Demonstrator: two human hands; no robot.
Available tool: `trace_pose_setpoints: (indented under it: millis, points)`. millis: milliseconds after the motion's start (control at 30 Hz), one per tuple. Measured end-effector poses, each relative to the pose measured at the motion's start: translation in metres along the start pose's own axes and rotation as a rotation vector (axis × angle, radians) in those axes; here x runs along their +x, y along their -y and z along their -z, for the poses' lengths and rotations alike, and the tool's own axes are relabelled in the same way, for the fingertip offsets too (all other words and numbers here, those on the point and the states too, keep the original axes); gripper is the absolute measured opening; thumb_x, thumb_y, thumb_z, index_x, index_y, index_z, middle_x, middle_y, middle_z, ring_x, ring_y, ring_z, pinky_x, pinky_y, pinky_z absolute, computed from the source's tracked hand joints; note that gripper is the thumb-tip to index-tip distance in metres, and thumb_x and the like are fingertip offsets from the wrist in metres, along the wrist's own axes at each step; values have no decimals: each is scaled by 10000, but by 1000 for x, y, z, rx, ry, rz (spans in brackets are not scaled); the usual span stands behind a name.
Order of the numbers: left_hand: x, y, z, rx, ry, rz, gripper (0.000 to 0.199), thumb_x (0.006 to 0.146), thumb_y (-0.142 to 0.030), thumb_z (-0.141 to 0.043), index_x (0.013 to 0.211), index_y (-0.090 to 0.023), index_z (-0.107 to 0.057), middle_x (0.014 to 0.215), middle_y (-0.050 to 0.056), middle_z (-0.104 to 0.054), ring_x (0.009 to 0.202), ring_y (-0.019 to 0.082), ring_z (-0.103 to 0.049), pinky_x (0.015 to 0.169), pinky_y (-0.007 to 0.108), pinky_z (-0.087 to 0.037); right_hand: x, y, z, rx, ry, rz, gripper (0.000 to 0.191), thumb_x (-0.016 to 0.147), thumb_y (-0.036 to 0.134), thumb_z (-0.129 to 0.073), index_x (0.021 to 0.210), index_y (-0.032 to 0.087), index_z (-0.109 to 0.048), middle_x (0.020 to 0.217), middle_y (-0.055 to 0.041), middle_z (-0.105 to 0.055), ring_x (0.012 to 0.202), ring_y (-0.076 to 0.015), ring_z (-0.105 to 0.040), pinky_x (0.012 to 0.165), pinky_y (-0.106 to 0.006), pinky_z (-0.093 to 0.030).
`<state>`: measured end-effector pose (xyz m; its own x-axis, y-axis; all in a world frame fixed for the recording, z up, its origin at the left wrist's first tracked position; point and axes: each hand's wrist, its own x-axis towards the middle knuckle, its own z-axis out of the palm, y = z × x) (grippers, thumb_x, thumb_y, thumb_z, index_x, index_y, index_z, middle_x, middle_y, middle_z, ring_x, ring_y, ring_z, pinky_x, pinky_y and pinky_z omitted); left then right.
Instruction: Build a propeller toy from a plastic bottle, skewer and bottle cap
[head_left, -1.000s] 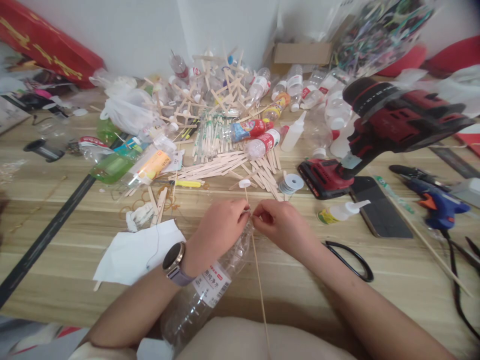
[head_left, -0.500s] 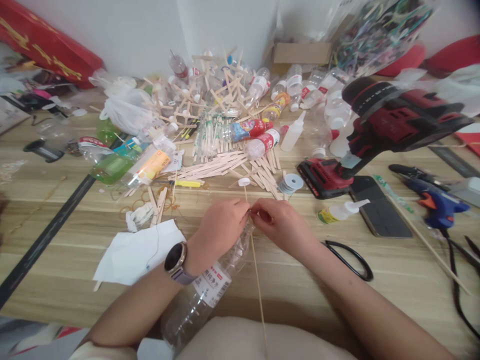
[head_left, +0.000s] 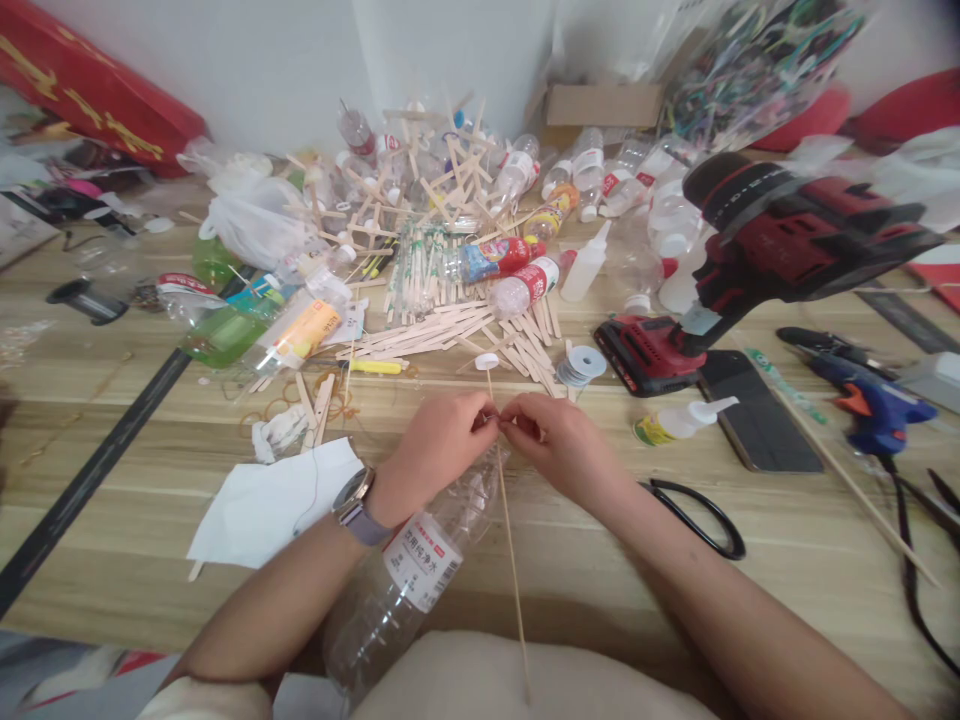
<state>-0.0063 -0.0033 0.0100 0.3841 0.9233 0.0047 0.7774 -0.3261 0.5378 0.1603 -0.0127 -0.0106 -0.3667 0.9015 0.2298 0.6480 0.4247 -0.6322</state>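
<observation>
My left hand [head_left: 454,430] and my right hand [head_left: 553,435] meet fingertip to fingertip in front of me, each closed in a pinch. Something tiny and thin, perhaps thread or wire, shows between them; I cannot make out what it is. A slender wooden stick [head_left: 511,540] runs past the fingertips, its lower end near my lap. At its upper end is a white bottle cap [head_left: 487,361]. Beneath my left hand leans a large clear plastic bottle [head_left: 424,560] with a white label, its neck end close under the fingers. A watch [head_left: 355,490] is on my left wrist.
A red-black cordless drill [head_left: 757,270], a phone [head_left: 765,412], a glue bottle [head_left: 682,420], a black ring-shaped item [head_left: 697,520] and a glue gun [head_left: 874,400] lie right. Wooden sticks [head_left: 427,335] and a wire spool [head_left: 582,366] lie ahead; white paper [head_left: 274,505] is left.
My left hand has turned slightly, so its thumb and fingertip gap shows more. The stick and cap have shifted a little left, and the bottle label faces up more. My right hand barely moved.
</observation>
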Motion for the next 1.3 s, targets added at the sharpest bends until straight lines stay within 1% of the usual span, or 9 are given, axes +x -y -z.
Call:
trace_pose_setpoints:
  millis: [200, 333, 467, 633, 767, 900, 1000, 1100, 1300]
  points:
    - [3, 3, -2, -132, 21, 16, 96, 766, -179, -524, 716, -174, -605, 677, 10, -646, 619, 157, -545, 564, 266, -318, 0, -1, -2, -8, -18, 1, 133, 779, 84, -556, 693, 183, -574, 590, 23, -557, 547, -129, -484, 560, -249, -320]
    - [7, 8, 1, -250, 79, 26, 87, 731, -193, -520, 649, -181, -550, 616, -30, -571, 588, 136, -503, 550, 252, -315, 0, 0, -2, -40, -12, 20, 118, 783, 90, -572, 711, 184, -578, 612, 18, -561, 576, -140, -498, 609, -269, -331]
    - [10, 15, 2, -378, 153, 47, 96, 722, -205, -496, 645, -182, -548, 598, -51, -520, 586, 124, -469, 547, 244, -316, -1, 0, -2, -75, -19, 40, 112, 804, 105, -575, 726, 185, -578, 627, 12, -562, 596, -149, -507, 635, -284, -328]
    - [12, 23, -4, -551, 209, 122, 117, 722, -236, -483, 685, -177, -577, 608, -63, -501, 566, 105, -431, 546, 233, -330, -1, -2, -4, -104, -48, 66, 91, 835, 124, -567, 772, 184, -595, 662, -7, -582, 636, -168, -524, 660, -297, -339]
    - [12, 27, -9, -678, 233, 201, 126, 728, -266, -481, 676, -180, -558, 553, -78, -417, 491, 83, -349, 473, 216, -274, -2, -4, -6, -114, -71, 83, 91, 857, 146, -552, 794, 187, -603, 691, -24, -596, 673, -187, -542, 679, -313, -351]
    - [13, 27, -9, -780, 265, 267, 95, 720, -250, -491, 661, -183, -522, 535, -82, -377, 453, 70, -318, 426, 202, -236, -2, -4, -5, -107, -102, 81, 109, 838, 110, -526, 813, 184, -601, 727, -38, -595, 675, -185, -538, 680, -316, -369]
    - [14, 25, -7, -833, 281, 299, 77, 714, -224, -490, 650, -183, -504, 517, -86, -350, 434, 62, -296, 417, 197, -226, -2, -3, -4, -90, -123, 77, 121, 824, 102, -510, 810, 185, -597, 753, -48, -588, 690, -187, -534, 675, -314, -381]
    - [15, 23, -6, -857, 294, 306, 92, 715, -224, -491, 632, -184, -491, 504, -89, -333, 425, 59, -278, 418, 202, -218, -2, -1, -3, -63, -120, 78, 103, 822, 122, -527, 800, 184, -606, 734, -40, -574, 681, -185, -529, 675, -316, -391]
    - [14, 25, -6, -803, 276, 263, 111, 727, -267, -503, 674, -176, -538, 522, -89, -348, 438, 68, -309, 433, 209, -236, -2, 0, -4, 23, -105, 25, 82, 835, 154, -555, 796, 166, -626, 725, -37, -577, 635, -165, -542, 634, -300, -415]
